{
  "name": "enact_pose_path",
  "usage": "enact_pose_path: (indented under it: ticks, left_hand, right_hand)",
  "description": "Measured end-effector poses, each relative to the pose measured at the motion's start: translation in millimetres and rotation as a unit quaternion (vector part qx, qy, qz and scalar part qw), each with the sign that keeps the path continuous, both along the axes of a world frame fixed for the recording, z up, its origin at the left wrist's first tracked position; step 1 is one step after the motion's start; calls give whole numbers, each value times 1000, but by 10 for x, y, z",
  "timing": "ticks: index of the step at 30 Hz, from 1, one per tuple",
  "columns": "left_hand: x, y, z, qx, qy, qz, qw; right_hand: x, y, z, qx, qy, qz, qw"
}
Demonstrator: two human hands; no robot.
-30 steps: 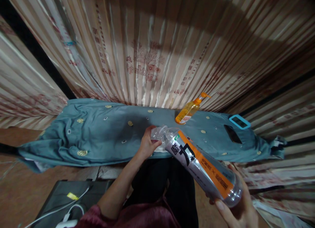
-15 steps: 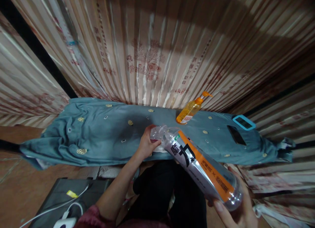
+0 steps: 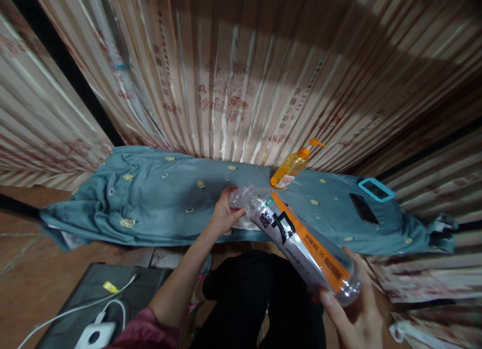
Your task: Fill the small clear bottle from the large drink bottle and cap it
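Observation:
A large clear plastic bottle (image 3: 301, 248) with a silver and orange label slants across the middle, its neck up and to the left. My right hand (image 3: 354, 304) is closed around its base end. At the bottle's mouth, my left hand (image 3: 225, 213) grips a small clear cup (image 3: 236, 198) between thumb and fingers. The cup and the bottle's mouth meet or overlap; I cannot tell whether they touch. No liquid can be made out in the bottle. Behind it, an orange pump bottle (image 3: 289, 170) stands on the grey-green cloth (image 3: 158, 198).
At the right end of the cloth lie a dark phone (image 3: 363, 208) and a blue-framed device (image 3: 376, 189). Lower left, a black case (image 3: 75, 299) carries a white charger (image 3: 96, 335) with cables. Pleated curtains (image 3: 233, 47) hang behind and at both sides.
The bottle's base end, with my right hand, has shifted slightly up and left. The cup and my left hand have risen a little in view. Both grips stay the same.

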State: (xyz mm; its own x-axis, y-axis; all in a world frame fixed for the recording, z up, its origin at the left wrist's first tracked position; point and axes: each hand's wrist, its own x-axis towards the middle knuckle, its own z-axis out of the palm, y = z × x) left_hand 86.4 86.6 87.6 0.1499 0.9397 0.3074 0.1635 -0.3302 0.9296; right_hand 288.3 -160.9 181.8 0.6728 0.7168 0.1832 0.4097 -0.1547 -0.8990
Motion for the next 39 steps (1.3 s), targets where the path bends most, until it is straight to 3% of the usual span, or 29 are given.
enact_pose_path:
  ticks: [3,26,35,39]
  left_hand:
    - [16,-1,35,2,5,12,1000]
    - [66,9,217,-30,45,47,997]
    - [41,52,304,-7,82,29,996]
    - [61,66,276,-11,86,33,996]
  right_hand:
    - [120,-8,-109,5,0,42,999]
    - [223,143,-272,54,57,68,995]
    - [464,66,-319,3,66,70,995]
    - [491,1,-281,-3,-27,66,997]
